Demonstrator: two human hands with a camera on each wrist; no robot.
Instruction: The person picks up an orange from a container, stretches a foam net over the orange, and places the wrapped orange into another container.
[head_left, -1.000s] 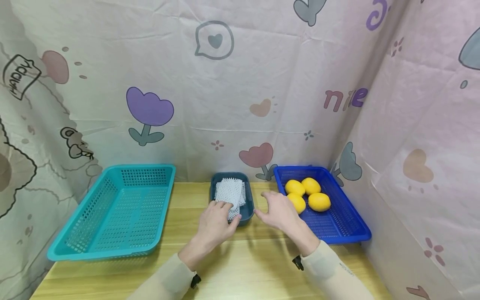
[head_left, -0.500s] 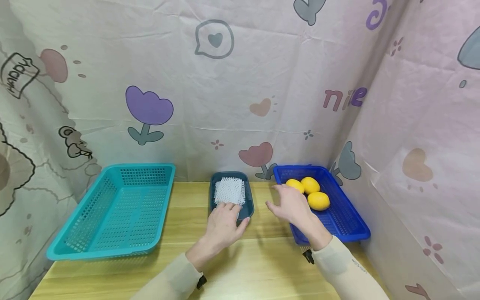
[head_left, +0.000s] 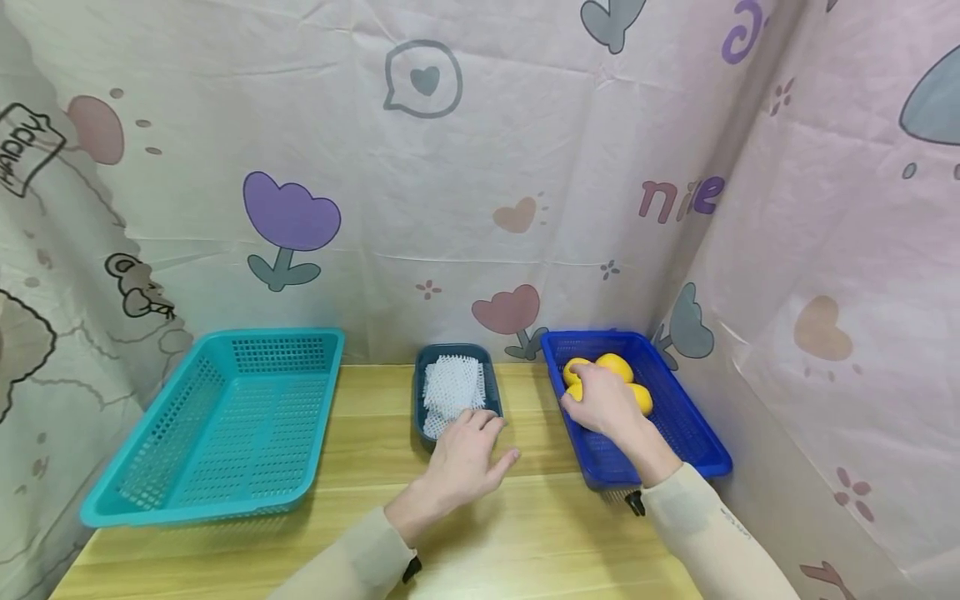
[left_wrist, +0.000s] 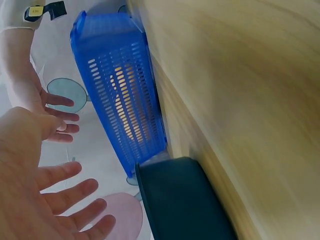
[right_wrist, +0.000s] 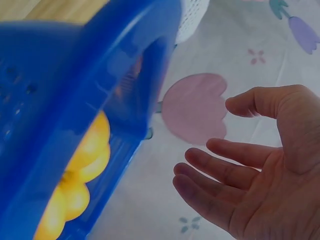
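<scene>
My right hand [head_left: 609, 408] hovers over the blue basket [head_left: 690, 425] with its fingers relaxed and spread. Beneath it lie several yellow lemons [head_left: 615, 365], partly covered by the hand in the head view. In the right wrist view, the fingers stand apart from the lemons [right_wrist: 75, 200], holding nothing. My left hand [head_left: 467, 458] is at the front edge of the small dark teal container [head_left: 497, 400], fingers loosely extended. White foam net sleeves [head_left: 453, 387] lie in that container. The left wrist view shows the left hand [left_wrist: 35, 175] with nothing in it.
A large turquoise basket [head_left: 262, 425] stands at the left of the wooden table [head_left: 375, 467]. A printed cloth [head_left: 420, 183] hangs behind and at the sides. The blue basket's raised rim [right_wrist: 145, 30] is close to the right hand.
My right hand has moved right, from beside the blue basket to over the lemons. My left hand has drawn back and to the right, off the foam net sleeves.
</scene>
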